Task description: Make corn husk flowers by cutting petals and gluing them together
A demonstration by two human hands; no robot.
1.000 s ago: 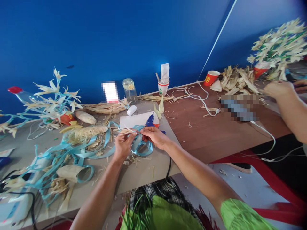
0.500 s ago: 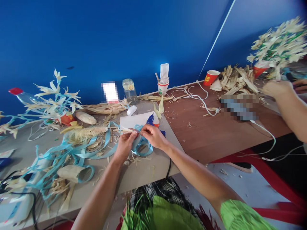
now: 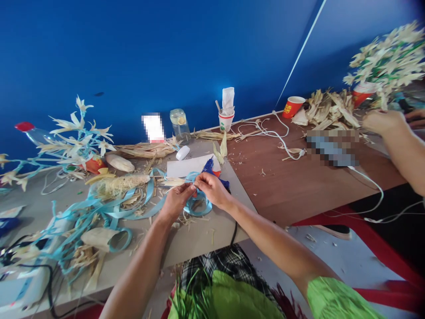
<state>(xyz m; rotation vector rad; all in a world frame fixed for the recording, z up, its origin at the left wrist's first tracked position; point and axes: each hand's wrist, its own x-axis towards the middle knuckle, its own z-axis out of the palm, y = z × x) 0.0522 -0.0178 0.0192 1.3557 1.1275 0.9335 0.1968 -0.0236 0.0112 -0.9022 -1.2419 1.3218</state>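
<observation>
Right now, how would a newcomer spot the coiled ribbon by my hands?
Start at the gray tabletop beside the brown tabletop. Near their border, partly covered by the right hand, is the light-blue ribbon coil. Unlike the tangled ribbons farther left, it forms a compact ring.

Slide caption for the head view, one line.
Left hand and right hand pinch close together beside looped blue ribbon on a cluttered table.

Mid-frame, my ribbon [image 3: 199, 213] is light blue; my sleeve [image 3: 341, 296], lower right, lime green; bottom centre, black-and-white plaid cloth [image 3: 229, 257].
</observation>
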